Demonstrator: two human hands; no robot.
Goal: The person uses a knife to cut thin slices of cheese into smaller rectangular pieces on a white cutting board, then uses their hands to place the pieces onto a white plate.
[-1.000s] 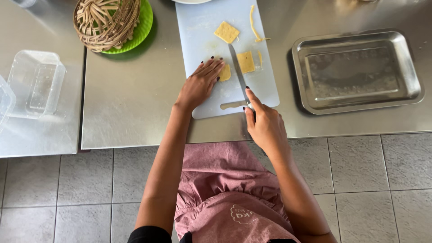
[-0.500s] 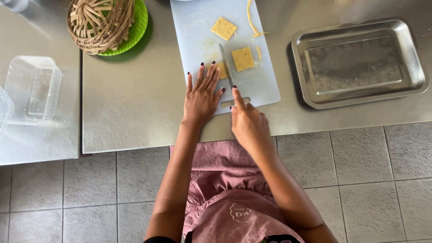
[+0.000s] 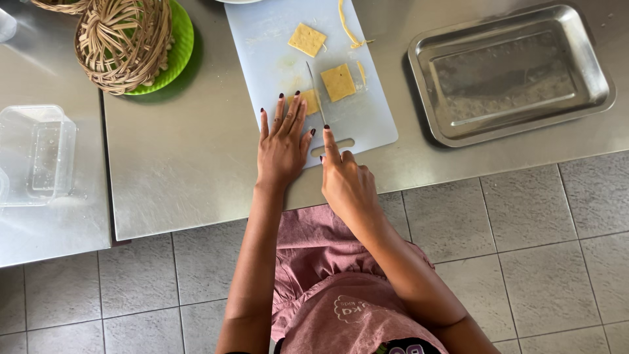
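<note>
Right hand closed around a knife, its blade running lengthwise up the cutting board, tip away from the person; left hand pressed flat, fingers spread, on a yellow slice.

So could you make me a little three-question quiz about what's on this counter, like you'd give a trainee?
1. True or false: the left hand lies flat with its fingers on a yellow piece on the cutting board.
2. What does the right hand hold? A) a spoon B) a knife C) a cup
3. Fill in: the metal tray right of the board holds ____ yellow pieces.

Key
1. True.
2. B; its blade runs between two yellow pieces.
3. No; all the yellow pieces lie on the board.
</note>
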